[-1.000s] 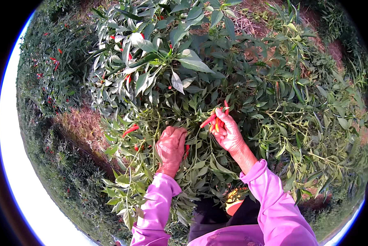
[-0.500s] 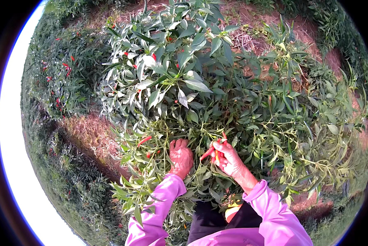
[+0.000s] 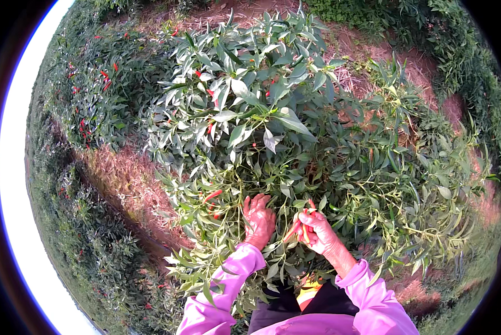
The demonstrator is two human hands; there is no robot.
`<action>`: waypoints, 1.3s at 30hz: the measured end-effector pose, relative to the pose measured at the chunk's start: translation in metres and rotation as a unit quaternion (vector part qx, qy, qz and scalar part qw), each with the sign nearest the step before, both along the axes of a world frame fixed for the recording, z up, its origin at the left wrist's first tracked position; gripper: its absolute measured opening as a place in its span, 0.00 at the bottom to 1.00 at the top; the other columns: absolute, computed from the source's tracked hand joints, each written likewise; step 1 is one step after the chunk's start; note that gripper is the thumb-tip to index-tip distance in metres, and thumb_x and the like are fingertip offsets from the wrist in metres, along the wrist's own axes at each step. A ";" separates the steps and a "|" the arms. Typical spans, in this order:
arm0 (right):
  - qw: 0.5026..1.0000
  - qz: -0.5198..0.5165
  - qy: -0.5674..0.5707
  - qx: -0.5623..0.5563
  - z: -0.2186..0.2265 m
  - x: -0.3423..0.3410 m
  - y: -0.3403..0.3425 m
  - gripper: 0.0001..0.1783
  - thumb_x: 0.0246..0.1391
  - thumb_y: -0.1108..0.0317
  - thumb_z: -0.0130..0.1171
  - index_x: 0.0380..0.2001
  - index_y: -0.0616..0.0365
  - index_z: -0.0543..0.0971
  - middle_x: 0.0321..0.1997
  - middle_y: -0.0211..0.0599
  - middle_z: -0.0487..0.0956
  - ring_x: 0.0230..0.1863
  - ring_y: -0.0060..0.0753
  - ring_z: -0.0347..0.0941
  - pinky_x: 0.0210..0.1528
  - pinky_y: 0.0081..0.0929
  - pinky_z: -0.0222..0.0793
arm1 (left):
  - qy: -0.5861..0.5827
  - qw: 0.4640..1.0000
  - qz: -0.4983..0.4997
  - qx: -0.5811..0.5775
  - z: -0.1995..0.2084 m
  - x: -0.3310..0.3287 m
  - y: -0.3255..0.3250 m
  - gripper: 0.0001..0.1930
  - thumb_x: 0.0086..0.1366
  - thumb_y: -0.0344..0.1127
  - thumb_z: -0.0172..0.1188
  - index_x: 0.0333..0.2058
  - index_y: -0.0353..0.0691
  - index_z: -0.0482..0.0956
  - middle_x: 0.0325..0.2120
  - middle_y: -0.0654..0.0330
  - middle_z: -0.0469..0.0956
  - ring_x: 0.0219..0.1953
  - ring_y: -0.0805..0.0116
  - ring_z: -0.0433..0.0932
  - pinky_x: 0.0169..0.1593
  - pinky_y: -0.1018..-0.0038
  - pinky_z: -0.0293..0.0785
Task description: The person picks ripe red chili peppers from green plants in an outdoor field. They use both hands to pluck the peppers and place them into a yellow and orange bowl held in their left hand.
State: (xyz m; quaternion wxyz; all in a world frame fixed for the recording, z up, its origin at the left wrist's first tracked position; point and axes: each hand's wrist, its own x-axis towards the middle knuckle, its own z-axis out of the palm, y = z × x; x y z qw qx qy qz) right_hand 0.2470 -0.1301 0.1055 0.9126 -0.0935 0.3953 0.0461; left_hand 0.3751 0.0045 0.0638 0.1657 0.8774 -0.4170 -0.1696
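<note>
Leaves [image 3: 272,271] crowd the right hand [image 3: 321,233] holding peppers [image 3: 292,229].

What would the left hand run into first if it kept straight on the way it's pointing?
Probably the green leaves just ahead of the left hand, though depth is hard to judge from this one view.

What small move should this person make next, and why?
Probably reach the left hand slightly left and up to the bright red pepper: it shows plainly nearby, while the right hand is occupied holding several peppers.
</note>
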 end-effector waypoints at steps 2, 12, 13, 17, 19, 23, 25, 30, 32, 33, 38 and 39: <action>1.000 -0.002 -0.012 0.001 -0.001 -0.002 0.004 0.12 0.52 0.61 0.56 0.30 0.61 0.73 0.18 0.34 0.74 0.05 0.12 0.54 0.08 0.09 0.53 | 0.044 0.999 0.007 -0.014 -0.007 0.001 0.003 0.02 0.43 0.30 0.58 0.17 0.41 0.77 0.43 0.62 0.72 0.54 0.62 0.64 0.60 0.60 0.47; 0.997 -0.080 0.018 -0.008 0.002 -0.006 0.031 0.15 0.54 0.56 0.54 0.28 0.59 0.73 0.17 0.33 0.74 0.05 0.13 0.55 0.07 0.12 0.48 | 0.092 0.994 -0.036 -0.037 -0.012 0.014 0.003 0.01 0.43 0.29 0.58 0.17 0.41 0.77 0.42 0.64 0.71 0.54 0.62 0.63 0.58 0.60 0.51; 0.996 -0.085 0.032 -0.015 0.002 -0.003 0.034 0.15 0.54 0.56 0.54 0.28 0.59 0.73 0.17 0.34 0.74 0.05 0.14 0.55 0.07 0.11 0.48 | 0.084 0.993 -0.058 -0.064 -0.020 0.016 0.005 0.02 0.44 0.29 0.57 0.17 0.40 0.77 0.42 0.64 0.71 0.55 0.61 0.61 0.58 0.59 0.50; 0.996 -0.087 0.007 0.012 0.000 0.000 0.042 0.14 0.55 0.59 0.52 0.28 0.60 0.72 0.20 0.36 0.76 0.07 0.15 0.60 0.06 0.10 0.48 | 0.087 0.991 -0.073 -0.067 -0.009 0.022 0.007 0.03 0.39 0.25 0.57 0.16 0.38 0.78 0.41 0.63 0.73 0.53 0.58 0.64 0.57 0.63 0.56; 0.998 -0.070 -0.004 -0.005 0.003 0.003 0.042 0.15 0.55 0.57 0.52 0.28 0.59 0.72 0.19 0.36 0.75 0.07 0.14 0.61 0.06 0.09 0.47 | 0.160 0.977 -0.070 -0.122 -0.006 0.024 0.005 0.04 0.41 0.24 0.57 0.19 0.37 0.79 0.41 0.61 0.74 0.52 0.56 0.64 0.55 0.63 0.59; 0.997 -0.066 -0.020 -0.046 0.004 -0.008 0.031 0.16 0.56 0.56 0.50 0.29 0.59 0.71 0.23 0.36 0.74 0.07 0.08 0.53 0.06 0.07 0.47 | 0.339 0.914 0.106 -0.198 0.009 0.023 -0.002 0.05 0.47 0.29 0.62 0.26 0.35 0.80 0.42 0.58 0.73 0.49 0.60 0.68 0.52 0.68 0.63; 0.994 -0.085 -0.032 -0.056 0.014 -0.011 0.031 0.16 0.57 0.55 0.49 0.29 0.58 0.70 0.23 0.35 0.74 0.07 0.07 0.50 0.07 0.07 0.47 | 0.405 0.866 0.211 -0.203 0.019 0.024 0.002 0.10 0.53 0.31 0.62 0.33 0.33 0.79 0.41 0.57 0.73 0.43 0.70 0.70 0.46 0.76 0.66; 0.991 -0.110 -0.032 -0.062 0.035 -0.038 0.024 0.13 0.56 0.59 0.51 0.28 0.59 0.70 0.24 0.37 0.73 0.08 0.09 0.51 0.08 0.07 0.47 | 0.460 0.828 0.196 -0.255 0.106 0.009 -0.039 0.10 0.56 0.29 0.60 0.37 0.32 0.78 0.35 0.63 0.76 0.37 0.77 0.71 0.45 0.80 0.65; 0.989 -0.131 -0.033 -0.055 0.052 -0.045 0.028 0.12 0.55 0.61 0.52 0.32 0.60 0.71 0.25 0.36 0.74 0.08 0.09 0.51 0.08 0.08 0.47 | 0.551 0.766 0.242 -0.225 0.124 -0.009 -0.047 0.12 0.56 0.30 0.61 0.39 0.33 0.78 0.35 0.63 0.77 0.37 0.77 0.72 0.45 0.80 0.65; 0.988 -0.143 -0.027 -0.059 0.053 -0.054 0.030 0.12 0.55 0.61 0.52 0.33 0.61 0.71 0.25 0.35 0.74 0.08 0.09 0.51 0.08 0.08 0.47 | 0.543 0.790 0.219 -0.184 0.135 -0.020 -0.054 0.12 0.55 0.28 0.61 0.40 0.35 0.78 0.34 0.62 0.78 0.36 0.78 0.73 0.43 0.81 0.68; 0.983 -0.173 -0.029 -0.059 0.065 -0.101 0.037 0.14 0.53 0.59 0.55 0.36 0.59 0.71 0.22 0.30 0.74 0.09 0.09 0.55 0.09 0.09 0.45 | 0.565 0.806 0.117 -0.129 0.136 -0.080 -0.062 0.09 0.54 0.28 0.61 0.36 0.34 0.79 0.32 0.63 0.79 0.35 0.76 0.73 0.44 0.80 0.67; 0.983 -0.170 -0.016 -0.068 0.069 -0.108 0.040 0.13 0.54 0.58 0.54 0.33 0.58 0.71 0.15 0.23 0.69 0.08 0.09 0.52 0.09 0.11 0.42 | 0.577 0.803 0.112 -0.099 0.135 -0.090 -0.062 0.09 0.54 0.28 0.61 0.36 0.34 0.79 0.32 0.62 0.79 0.35 0.76 0.74 0.44 0.80 0.67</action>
